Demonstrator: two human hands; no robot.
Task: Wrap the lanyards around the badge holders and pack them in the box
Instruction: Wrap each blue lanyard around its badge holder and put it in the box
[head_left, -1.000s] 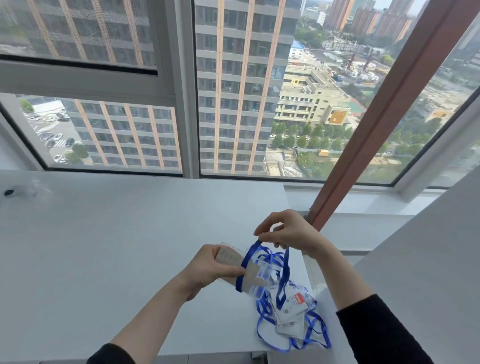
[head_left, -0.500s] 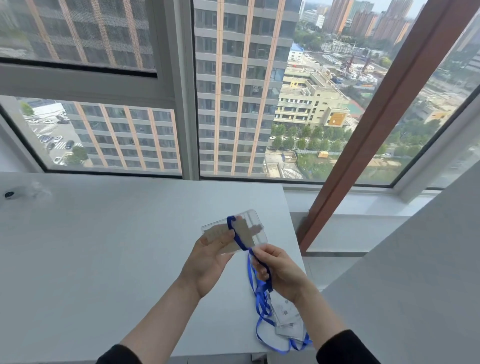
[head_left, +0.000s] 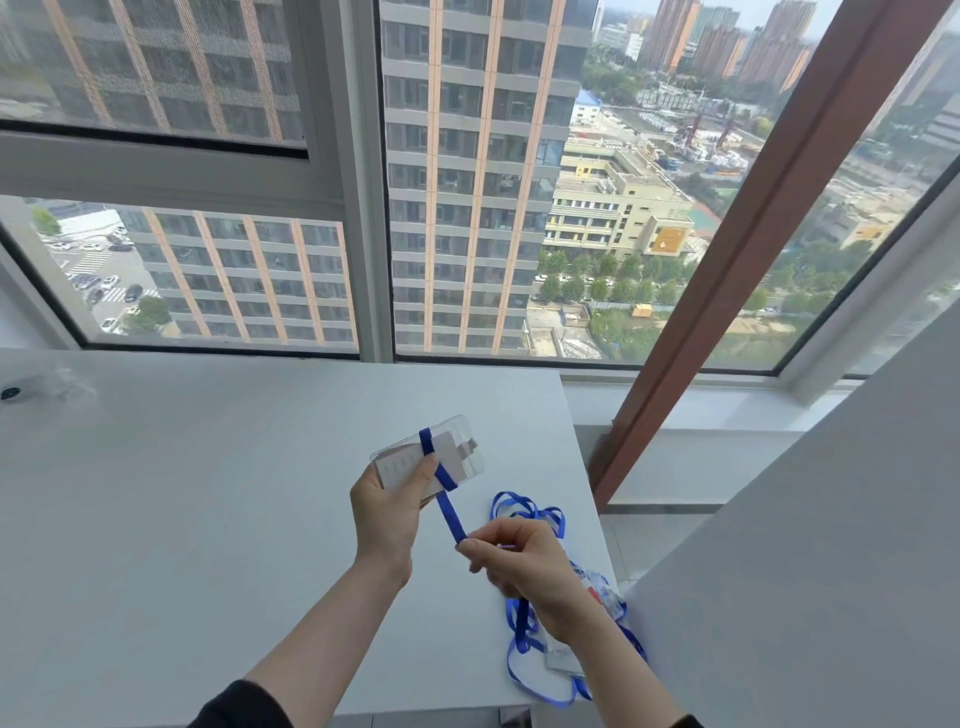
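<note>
Where the table (head_left: 208, 519) ends, spare lanyards (head_left: 521, 631) lie.

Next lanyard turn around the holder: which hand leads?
Right. The right hand pinches the blue lanyard, taut from one turn round the badge holder; the left hand is occupied gripping that holder.

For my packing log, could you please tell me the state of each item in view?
Badge holder: held up, partly wrapped.
Lanyard: taut, one turn round the badge holder.
Left hand: grips the badge holder.
Right hand: pinches the lanyard.
Other lanyards: loose, tangled on the table.
</note>
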